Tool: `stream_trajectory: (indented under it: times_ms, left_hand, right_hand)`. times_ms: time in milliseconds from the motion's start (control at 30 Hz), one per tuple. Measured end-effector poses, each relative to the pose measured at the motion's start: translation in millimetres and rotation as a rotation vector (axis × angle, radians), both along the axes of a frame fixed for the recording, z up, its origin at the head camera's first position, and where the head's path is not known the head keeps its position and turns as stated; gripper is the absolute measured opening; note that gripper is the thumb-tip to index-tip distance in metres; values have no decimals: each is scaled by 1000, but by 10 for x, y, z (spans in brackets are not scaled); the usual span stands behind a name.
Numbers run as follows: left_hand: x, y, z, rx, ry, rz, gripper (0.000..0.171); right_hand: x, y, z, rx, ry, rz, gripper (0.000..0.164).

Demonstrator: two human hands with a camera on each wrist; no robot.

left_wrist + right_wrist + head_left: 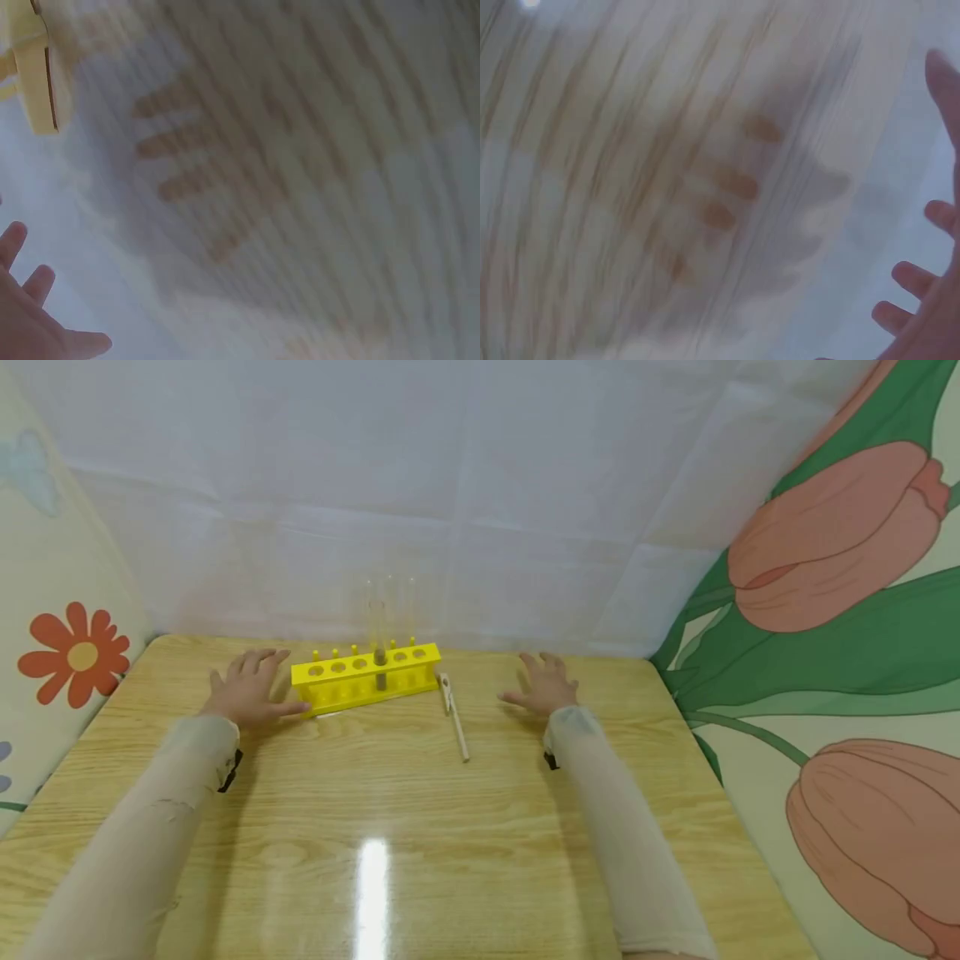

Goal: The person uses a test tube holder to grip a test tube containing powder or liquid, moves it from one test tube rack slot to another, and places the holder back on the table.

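Observation:
A yellow test tube rack (365, 666) stands near the table's back edge. Clear glass test tubes (377, 622) rise from its right half, faint against the white backdrop. Something dark grey (381, 681) shows in one rack position; its kind is unclear. Right of the rack lies a pale test tube holder (456, 723), its jaw end toward the rack. My left hand (251, 689), fingers spread, is at the rack's left end; whether the thumb touches it I cannot tell. Empty and spread too, my right hand (546, 685) is over the table, right of the holder.
The wood-grain table (450, 860) reflects a bright light near its front. A white cloth (465, 510) hangs behind it. Flower-patterned panels flank both sides, the right one (825, 693) with large tulips.

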State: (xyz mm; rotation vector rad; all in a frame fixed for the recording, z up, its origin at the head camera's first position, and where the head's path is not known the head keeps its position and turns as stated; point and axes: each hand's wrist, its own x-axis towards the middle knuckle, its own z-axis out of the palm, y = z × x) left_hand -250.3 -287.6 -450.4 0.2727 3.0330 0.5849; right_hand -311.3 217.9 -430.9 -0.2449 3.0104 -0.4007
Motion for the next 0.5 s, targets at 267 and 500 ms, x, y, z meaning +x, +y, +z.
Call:
stream_trajectory:
  times_ms: [267,500]
  left_hand:
    - [-5,85,-70,143,-101,-28,104]
    - [17,141,-88,316,-146,-46,90]
  right_hand:
    - [45,-293,-129,-149,7,37,88]
    - [156,-519,-118,-208,9,77,69]
